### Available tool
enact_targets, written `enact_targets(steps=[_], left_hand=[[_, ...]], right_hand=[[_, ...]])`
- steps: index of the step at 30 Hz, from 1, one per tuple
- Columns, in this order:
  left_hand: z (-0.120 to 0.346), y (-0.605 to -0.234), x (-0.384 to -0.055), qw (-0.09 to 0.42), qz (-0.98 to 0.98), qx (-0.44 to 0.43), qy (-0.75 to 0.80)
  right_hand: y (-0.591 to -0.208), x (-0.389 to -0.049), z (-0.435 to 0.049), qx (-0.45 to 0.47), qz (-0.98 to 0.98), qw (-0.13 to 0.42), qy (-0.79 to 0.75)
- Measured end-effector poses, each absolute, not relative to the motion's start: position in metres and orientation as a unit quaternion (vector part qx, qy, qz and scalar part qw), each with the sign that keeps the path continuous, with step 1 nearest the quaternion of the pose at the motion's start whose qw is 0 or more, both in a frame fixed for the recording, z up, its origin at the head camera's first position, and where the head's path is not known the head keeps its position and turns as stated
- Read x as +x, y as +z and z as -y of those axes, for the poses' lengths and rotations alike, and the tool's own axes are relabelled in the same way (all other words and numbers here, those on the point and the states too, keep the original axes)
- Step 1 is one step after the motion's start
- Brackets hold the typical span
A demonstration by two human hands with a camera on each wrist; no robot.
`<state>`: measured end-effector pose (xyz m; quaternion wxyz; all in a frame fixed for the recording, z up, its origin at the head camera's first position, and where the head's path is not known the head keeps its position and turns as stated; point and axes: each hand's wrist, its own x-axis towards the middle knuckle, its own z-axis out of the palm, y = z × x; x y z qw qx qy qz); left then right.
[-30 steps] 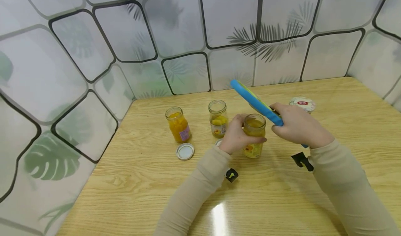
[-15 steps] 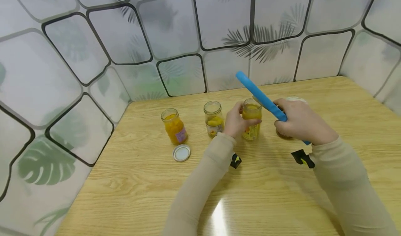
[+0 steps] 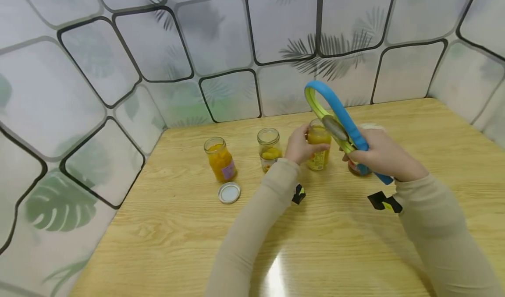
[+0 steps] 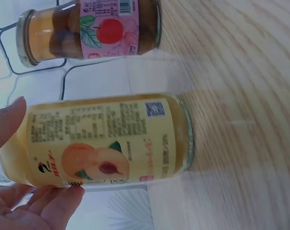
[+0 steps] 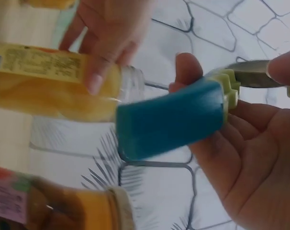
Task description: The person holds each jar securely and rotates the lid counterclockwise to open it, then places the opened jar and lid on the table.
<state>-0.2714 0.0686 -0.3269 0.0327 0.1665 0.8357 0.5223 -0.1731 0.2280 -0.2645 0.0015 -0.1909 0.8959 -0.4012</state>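
Observation:
My left hand (image 3: 298,146) grips a glass jar of yellow peaches (image 4: 106,143) near its top, thumb on one side and fingers on the other. The jar stands upright with its mouth uncovered. Just right of it, my right hand (image 3: 388,154) holds a looped blue and lime-green jar opener (image 3: 342,106), raised above the table and tilted toward the upper left. A grey metal disc like a lid (image 3: 335,127) sits inside the loop; in the right wrist view my thumb touches this disc (image 5: 252,74).
To the left stand an open jar of orange fruit (image 3: 222,162), with a lid (image 3: 229,192) before it, and an open jar of yellow pieces (image 3: 270,151). A pink-labelled jar (image 4: 109,33) with its lid on stands behind my right hand. Patterned walls (image 3: 221,34) border the wooden table (image 3: 165,231).
My left hand has moved the peach jar farther back on the table. The opener has turned in my right hand, so its green inside and the grey disc now show.

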Motion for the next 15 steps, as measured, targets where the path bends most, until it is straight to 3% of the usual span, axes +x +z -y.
enact_targets(steps=[10,15], left_hand=[[-0.043,-0.323,-0.253,0.089,-0.825,0.172,0.531],[-0.014,-0.321,-0.236,0.129,-0.825,0.216,0.507]], right_hand=[[-0.297,-0.163,-0.220,-0.174,-0.785,0.041,-0.593],[-0.320,-0.152,-0.204,-0.135,-0.682,0.019,-0.718]])
